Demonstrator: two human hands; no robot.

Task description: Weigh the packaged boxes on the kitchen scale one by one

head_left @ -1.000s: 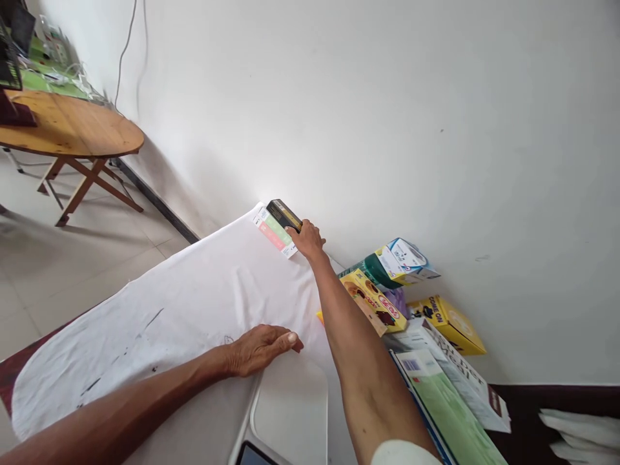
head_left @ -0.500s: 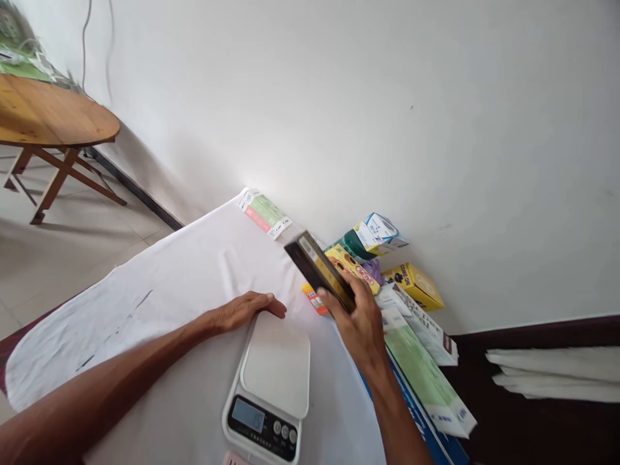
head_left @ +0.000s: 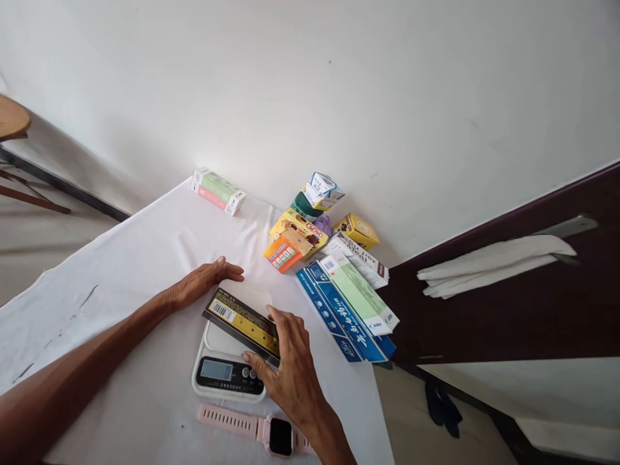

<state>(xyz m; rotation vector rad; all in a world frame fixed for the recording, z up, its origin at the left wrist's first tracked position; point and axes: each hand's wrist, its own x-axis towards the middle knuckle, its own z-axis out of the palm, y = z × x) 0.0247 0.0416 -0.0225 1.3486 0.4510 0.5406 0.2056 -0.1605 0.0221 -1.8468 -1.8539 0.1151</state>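
In my right hand (head_left: 295, 358) is a long black-and-yellow box (head_left: 248, 327) with a barcode. Thumb and fingers grip its right end, and it lies across or just over the white plate of a digital kitchen scale (head_left: 198, 385); whether it touches the plate I cannot tell. My left hand (head_left: 206, 282) rests at the far left corner of the scale, fingers stretched out and holding nothing. The scale's display is lit, but its digits are too small to read. A pink smartwatch (head_left: 281, 436) lies in front of the scale, partly hidden by my right wrist.
Right of the scale are an orange box (head_left: 285, 254), a yellow biscuit box (head_left: 317, 234), a blue box (head_left: 329, 316) and several other cartons. A green-and-pink carton (head_left: 217, 191) lies at the far table corner. A white cloth (head_left: 494, 261) hangs on a dark door.
My right hand has brought the black-and-yellow box down and left to the scale. The view has swung right, bringing the smartwatch and door more into sight. My left hand stays by the scale.
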